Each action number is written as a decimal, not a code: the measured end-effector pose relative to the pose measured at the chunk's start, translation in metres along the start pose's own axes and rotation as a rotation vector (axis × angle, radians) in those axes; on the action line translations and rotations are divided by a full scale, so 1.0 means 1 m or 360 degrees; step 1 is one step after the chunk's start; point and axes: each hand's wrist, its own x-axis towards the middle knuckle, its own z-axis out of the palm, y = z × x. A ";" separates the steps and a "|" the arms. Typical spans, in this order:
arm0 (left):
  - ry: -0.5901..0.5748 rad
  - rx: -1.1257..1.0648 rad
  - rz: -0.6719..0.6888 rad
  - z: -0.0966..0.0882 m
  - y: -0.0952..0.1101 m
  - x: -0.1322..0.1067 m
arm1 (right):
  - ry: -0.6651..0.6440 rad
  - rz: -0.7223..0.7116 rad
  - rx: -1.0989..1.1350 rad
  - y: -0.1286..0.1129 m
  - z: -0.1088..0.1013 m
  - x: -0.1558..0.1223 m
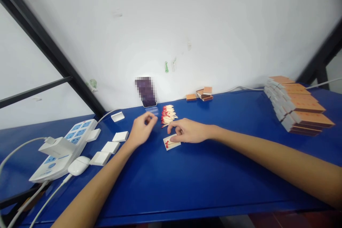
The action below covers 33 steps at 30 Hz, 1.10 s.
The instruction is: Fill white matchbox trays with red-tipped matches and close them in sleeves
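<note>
My left hand (143,129) hovers over the blue table left of a pile of red-tipped matches (168,114), its thumb and index finger curled together in a ring. Nothing shows between those fingertips. My right hand (188,130) reaches in from the right, the thumb over the matches in a small white matchbox tray (167,147). Its index finger bends, apart from the thumb, towards the near end of the pile. The other right fingers are curled and partly hidden. Part of the tray is covered by this hand.
Several white trays (110,147) lie to the left, beside a white power strip (59,164) with cables. A phone (146,92) leans on the wall behind. A few matchboxes (204,94) lie at the back. Stacked matchboxes (307,103) stand at the right.
</note>
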 end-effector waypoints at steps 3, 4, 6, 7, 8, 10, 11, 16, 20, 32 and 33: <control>0.0078 0.0133 -0.0558 -0.007 -0.036 0.040 | 0.0173 0.0009 -0.0134 -0.001 0.009 0.000; 0.0104 0.0178 -0.0629 -0.010 -0.046 0.054 | 0.0213 0.0001 -0.0196 0.000 0.012 0.000; 0.0150 0.0274 -0.0684 -0.014 -0.062 0.077 | 0.0241 -0.0043 -0.0301 0.000 0.016 -0.001; 0.0162 0.0333 -0.0700 -0.015 -0.068 0.086 | 0.0237 -0.0070 -0.0338 0.001 0.017 -0.001; 0.0161 0.0390 -0.0705 -0.016 -0.072 0.094 | 0.0230 -0.0094 -0.0366 0.001 0.018 -0.001; 0.0129 0.0490 -0.0683 -0.015 -0.077 0.106 | 0.0220 -0.0126 -0.0405 0.002 0.018 -0.002; 0.0100 0.0529 -0.0663 -0.014 -0.079 0.110 | 0.0218 -0.0135 -0.0421 0.002 0.018 -0.002; -0.0033 0.0665 -0.0594 -0.008 -0.089 0.124 | 0.0226 -0.0167 -0.0476 0.002 0.018 -0.003; -0.0037 0.0731 -0.0592 -0.007 -0.093 0.125 | 0.0209 -0.0173 -0.0471 0.002 0.019 -0.004; 0.0028 0.0715 -0.0630 -0.005 -0.093 0.115 | 0.0174 -0.0167 -0.0489 0.002 0.020 -0.004; 0.0036 0.0710 -0.0638 -0.005 -0.092 0.114 | 0.0174 -0.0168 -0.0491 0.002 0.020 -0.004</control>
